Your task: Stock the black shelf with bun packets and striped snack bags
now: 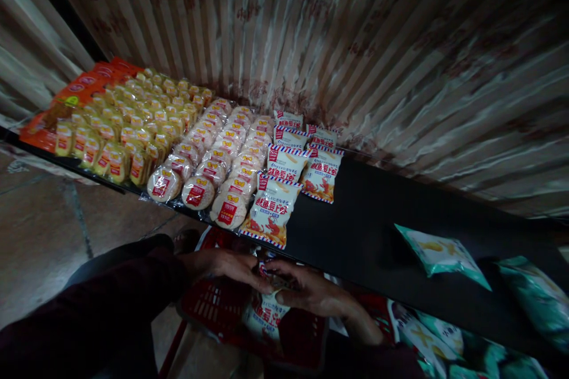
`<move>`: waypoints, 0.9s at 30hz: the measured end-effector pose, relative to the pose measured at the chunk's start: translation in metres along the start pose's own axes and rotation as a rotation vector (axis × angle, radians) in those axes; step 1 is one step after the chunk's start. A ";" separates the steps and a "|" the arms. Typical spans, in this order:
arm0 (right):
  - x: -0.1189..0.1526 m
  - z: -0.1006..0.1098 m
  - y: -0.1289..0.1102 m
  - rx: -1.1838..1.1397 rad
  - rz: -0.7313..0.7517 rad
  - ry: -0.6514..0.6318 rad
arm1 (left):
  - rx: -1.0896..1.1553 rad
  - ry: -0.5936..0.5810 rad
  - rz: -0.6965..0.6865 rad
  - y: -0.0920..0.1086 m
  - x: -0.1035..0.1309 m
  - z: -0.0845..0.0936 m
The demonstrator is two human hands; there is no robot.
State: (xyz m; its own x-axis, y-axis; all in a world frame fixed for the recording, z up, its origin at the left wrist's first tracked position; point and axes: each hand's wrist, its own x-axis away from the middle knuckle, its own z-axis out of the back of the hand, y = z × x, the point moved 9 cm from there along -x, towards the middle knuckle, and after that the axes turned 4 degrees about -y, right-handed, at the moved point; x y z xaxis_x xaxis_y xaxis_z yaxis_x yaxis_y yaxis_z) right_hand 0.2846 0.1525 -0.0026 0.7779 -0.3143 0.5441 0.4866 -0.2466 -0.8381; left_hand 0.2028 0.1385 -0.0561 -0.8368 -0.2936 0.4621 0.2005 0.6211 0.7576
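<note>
Just below the shelf's front edge, my left hand (233, 266) and my right hand (311, 291) meet at the top of a white snack bag (265, 315) with red and blue print. Fingers of both hands close on the bag's upper part, and it hangs upright between them. Under it is a red plastic basket (208, 303), partly covered by the bag and my hands. Right above on the black shelf (347, 237), matching snack bags (272, 210) with striped edges stand in two overlapping rows.
Left of these bags run rows of wrapped round rice crackers (229, 206), then yellow-wrapped snacks (109, 160) and orange packets (84, 86). A green-and-white bag (442, 251) lies on the shelf's right part. More green bags (444, 334) fill the lower right. A pleated curtain (311, 41) hangs behind.
</note>
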 end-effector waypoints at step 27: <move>0.047 0.044 -0.016 -0.102 0.059 0.063 | 0.147 0.086 -0.158 0.060 0.004 -0.026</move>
State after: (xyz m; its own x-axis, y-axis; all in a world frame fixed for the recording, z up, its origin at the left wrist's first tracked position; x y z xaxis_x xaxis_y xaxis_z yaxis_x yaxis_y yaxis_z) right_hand 0.3312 0.1822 0.0353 0.7758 -0.3871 0.4984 0.3954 -0.3174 -0.8619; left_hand 0.2246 0.1560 0.0033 -0.8044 -0.4522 0.3854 -0.0113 0.6602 0.7510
